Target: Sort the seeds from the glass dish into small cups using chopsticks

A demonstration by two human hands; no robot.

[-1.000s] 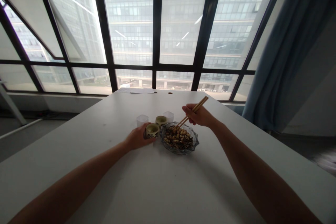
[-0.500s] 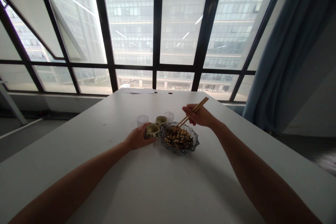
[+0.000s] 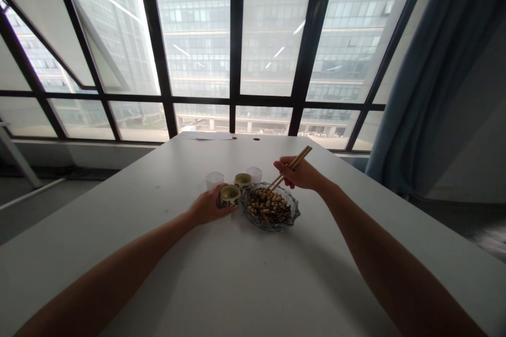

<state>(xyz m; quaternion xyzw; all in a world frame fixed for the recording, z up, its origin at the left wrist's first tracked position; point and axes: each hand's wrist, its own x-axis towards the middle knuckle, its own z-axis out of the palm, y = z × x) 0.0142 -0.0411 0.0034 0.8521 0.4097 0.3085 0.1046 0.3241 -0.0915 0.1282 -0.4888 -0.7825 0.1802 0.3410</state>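
Observation:
My left hand (image 3: 209, 205) is wrapped round a small cream cup (image 3: 230, 197) with dark lettering and a greenish inside. That cup stands just left of a scalloped glass bowl (image 3: 293, 215), which holds a heap of nuts and dark seeds (image 3: 269, 207). In my right hand (image 3: 298, 172) is a pair of wooden chopsticks (image 3: 294, 162), slanting down to the left. Their tips reach the heap near the bowl's far side; whether they pinch a nut is too small to tell. Behind the held cup stands a second cream cup (image 3: 242, 180).
Two clear plastic cups stand behind, one at the left (image 3: 214, 180) and one at the right (image 3: 255, 174). White papers (image 3: 213, 136) lie at the far end of the white table (image 3: 237, 284). Beyond are framed windows, with a blue curtain (image 3: 411, 79) on the right.
The chopsticks and my right hand have shifted very slightly to the left. My left hand keeps its place round the cup.

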